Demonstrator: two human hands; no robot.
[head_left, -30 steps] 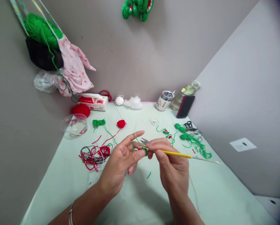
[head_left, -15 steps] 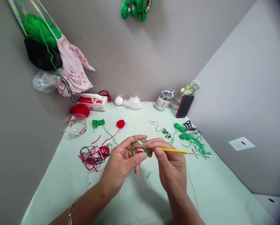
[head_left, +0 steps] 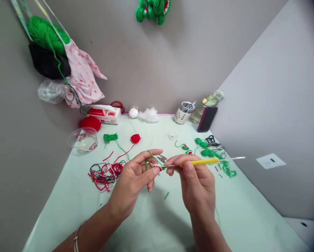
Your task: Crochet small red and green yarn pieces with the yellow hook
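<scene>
My left hand pinches a small red and white crochet piece between thumb and fingers. Green yarn runs over its raised index finger. In my right hand is a crochet hook with a yellow handle, its thin shaft pointing left with the tip at the piece. The hook's other metal end sticks out to the right. Scissors lie on the table behind the fingers, partly hidden.
A tangle of red, black and white yarn lies left of my hands. Farther back are a red ball, green bundle, clear bowl, pen holder and phone. Green pieces lie right.
My right hand has moved slightly right with the hook, which is now tilted with its right end higher. My left hand has shifted a little left, and more of the red and white piece and scissors shows.
</scene>
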